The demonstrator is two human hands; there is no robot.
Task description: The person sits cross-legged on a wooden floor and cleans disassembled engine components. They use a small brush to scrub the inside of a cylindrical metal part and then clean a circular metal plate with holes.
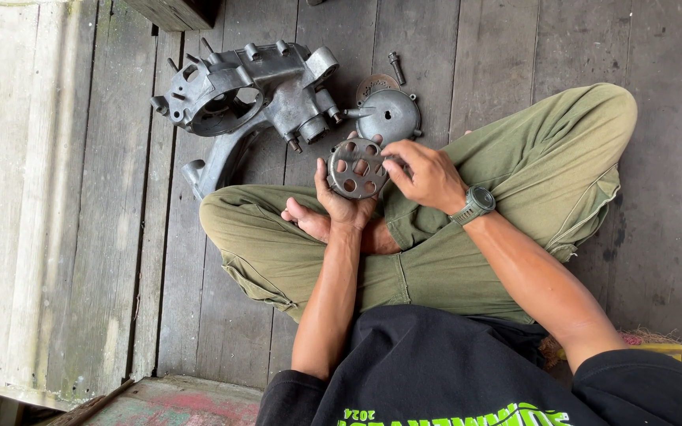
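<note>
Two hands, left hand (pixel 343 203) and right hand (pixel 426 173), gripping perforated metal disc (pixel 356 167) (edge-held), engine casing (pixel 250 95) near

A: What is seen lying on the floor (pixel 80 237)?

B: Worn grey wooden planks are seen, and a large grey metal engine casing (pixel 246 99) is laid on them near the top of the view. A domed round metal cover (pixel 390 115) is set just beside the casing, on its right.

A: Is anything smaller found there?

B: A single bolt (pixel 395 68) is left above the cover, apart from it. A rusty flat disc (pixel 374 83) is partly hidden behind the cover's upper edge.

A: And at the lower edges?

B: A board with faded red paint (pixel 183 398) is seen at the bottom left, and something yellow (pixel 661 345) is glimpsed at the right, too hidden to be told.
</note>
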